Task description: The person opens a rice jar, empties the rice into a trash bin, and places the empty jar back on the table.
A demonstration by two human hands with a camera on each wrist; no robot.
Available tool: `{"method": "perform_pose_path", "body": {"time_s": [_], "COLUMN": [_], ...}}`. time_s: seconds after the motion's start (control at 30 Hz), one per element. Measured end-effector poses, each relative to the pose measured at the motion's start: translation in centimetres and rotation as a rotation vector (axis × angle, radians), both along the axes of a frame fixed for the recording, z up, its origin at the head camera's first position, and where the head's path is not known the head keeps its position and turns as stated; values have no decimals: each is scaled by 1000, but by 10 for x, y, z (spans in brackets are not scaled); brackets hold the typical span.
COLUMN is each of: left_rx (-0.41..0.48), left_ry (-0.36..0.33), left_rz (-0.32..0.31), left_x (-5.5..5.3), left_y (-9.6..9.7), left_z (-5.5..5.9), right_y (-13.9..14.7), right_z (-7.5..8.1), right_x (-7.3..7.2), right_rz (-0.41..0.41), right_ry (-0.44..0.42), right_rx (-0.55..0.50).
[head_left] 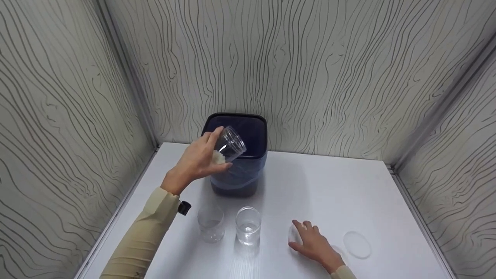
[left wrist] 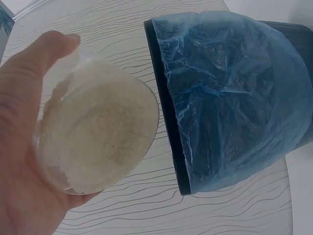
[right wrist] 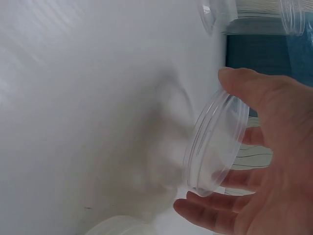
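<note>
My left hand (head_left: 197,155) grips a clear plastic jar (head_left: 233,144), tilted with its threaded mouth toward the bin's opening. Whitish, grainy contents (left wrist: 110,132) lie at the jar's bottom. Beneath it stands a dark trash bin (head_left: 266,135) lined with a blue plastic bag (left wrist: 220,98). Low over the table on the right, my right hand (head_left: 313,245) holds a clear round lid (right wrist: 215,142) by its edge, thumb on one side and fingers on the other.
Two clear jars (head_left: 211,224), (head_left: 248,226) stand upright in front of the bin. A translucent lid (head_left: 357,245) lies flat right of my right hand, with another lid (head_left: 340,252) partly hidden by the wrist. Patterned walls (head_left: 310,77) enclose the white table (head_left: 329,186).
</note>
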State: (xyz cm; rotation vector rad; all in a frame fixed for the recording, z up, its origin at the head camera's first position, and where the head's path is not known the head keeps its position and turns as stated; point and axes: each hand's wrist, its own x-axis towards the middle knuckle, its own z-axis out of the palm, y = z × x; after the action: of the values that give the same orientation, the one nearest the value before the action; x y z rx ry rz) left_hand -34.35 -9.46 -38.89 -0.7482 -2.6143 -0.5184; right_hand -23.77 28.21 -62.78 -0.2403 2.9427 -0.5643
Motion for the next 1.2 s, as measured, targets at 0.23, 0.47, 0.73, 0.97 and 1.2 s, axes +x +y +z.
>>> {"method": "perform_pose_path", "body": {"time_s": [0.23, 0.47, 0.73, 0.97, 1.2], "left_rx": [-45, -60, -44, -109, -194], "left_ry": [-3, -66, -119, -172, -172], "left_rz": [25, 48, 76, 102, 129], "left_x": [-10, -17, -27, -31, -35], "left_y": [-8, -13, -19, -22, -21], "left_z": [1, 3, 4, 12, 27], "right_y": [0, 3, 5, 5, 5], "right_z": [-5, -13, -19, -19, -17], "right_x": [0, 0, 1, 1, 1], "right_rz": [56, 72, 44, 16, 22], "right_ry": [26, 64, 48, 16, 34], "right_rx": [57, 89, 122, 154, 143]}}
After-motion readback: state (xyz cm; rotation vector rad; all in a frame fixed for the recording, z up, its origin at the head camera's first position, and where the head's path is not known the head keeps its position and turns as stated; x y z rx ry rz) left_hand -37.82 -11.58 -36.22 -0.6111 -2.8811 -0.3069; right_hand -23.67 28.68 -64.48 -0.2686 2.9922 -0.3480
